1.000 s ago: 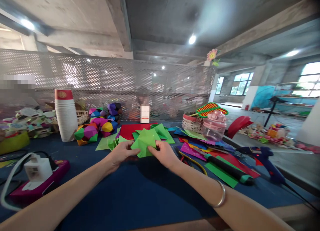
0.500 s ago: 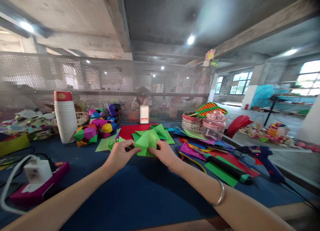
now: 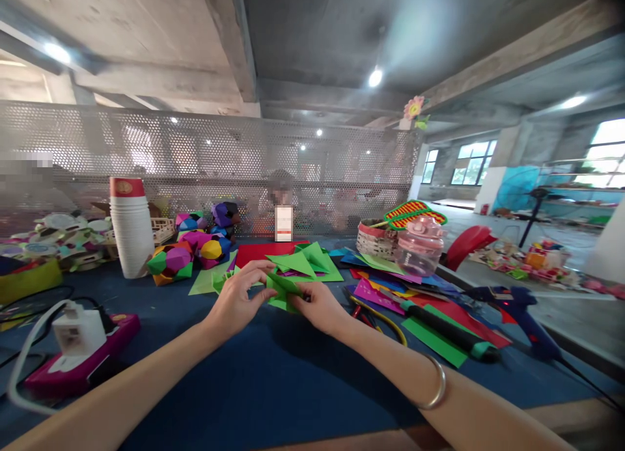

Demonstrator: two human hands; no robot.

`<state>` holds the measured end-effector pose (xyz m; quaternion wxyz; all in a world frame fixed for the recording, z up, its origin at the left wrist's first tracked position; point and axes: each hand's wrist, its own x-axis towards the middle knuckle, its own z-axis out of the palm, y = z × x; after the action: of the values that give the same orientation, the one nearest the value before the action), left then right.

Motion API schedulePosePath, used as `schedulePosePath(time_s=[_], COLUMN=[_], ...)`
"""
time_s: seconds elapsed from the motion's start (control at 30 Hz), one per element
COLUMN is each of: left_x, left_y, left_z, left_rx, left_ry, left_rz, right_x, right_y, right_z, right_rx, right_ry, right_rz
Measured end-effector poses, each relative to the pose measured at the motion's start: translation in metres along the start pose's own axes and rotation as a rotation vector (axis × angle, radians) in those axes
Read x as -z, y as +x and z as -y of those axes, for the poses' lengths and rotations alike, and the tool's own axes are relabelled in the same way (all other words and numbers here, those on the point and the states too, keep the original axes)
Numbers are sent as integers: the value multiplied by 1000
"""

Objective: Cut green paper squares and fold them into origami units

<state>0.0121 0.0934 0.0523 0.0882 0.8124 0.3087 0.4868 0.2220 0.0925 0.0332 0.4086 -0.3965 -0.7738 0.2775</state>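
A folded piece of green paper is held above the blue tabletop, between my two hands. My right hand pinches its right side between thumb and fingers. At its left side, my left hand has its thumb against the lower edge and its fingers curled near the top, gripping it. Just beyond lie more green paper pieces, some of them folded, with a red sheet behind. A silver bangle circles my right forearm.
Left stand stacked paper cups, multicoloured paper balls and a purple power strip. On the right lie coloured sheets, a black-handled cutter, a glue gun, a clear pink-lidded bottle and a woven basket. A perforated screen stands behind.
The green paper has been tilted and turned between my hands, so its broad face shows less. My left fingers have risen over its upper left edge.
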Motion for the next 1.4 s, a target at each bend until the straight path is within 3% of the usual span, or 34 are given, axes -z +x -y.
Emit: schedulePosePath(time_s=[0.23,0.47,0.63,0.77,1.13,1.4], left_x=[-2,-7,-13,-17,-13,-11], left_y=[-2,-4,-3,-5,-7,-3], left_z=[3,6,11,9,-4,15], left_rx=[185,330,459,495,367,562], left_ry=[-61,-194,-410,-468,-327,-463], left_rz=[8,167,206,230,53,59], right_x=[-2,-6,-10,-9,-11,-9], right_y=[-4,-2,-5,-8,-12,-15], right_z=[13,10,13,18,15,25], right_rx=[30,8,12,35,190,351], right_ry=[-42,-2,-28,-129,-331,-322], right_rz=[-24,-88,-43,-80,-97,-181])
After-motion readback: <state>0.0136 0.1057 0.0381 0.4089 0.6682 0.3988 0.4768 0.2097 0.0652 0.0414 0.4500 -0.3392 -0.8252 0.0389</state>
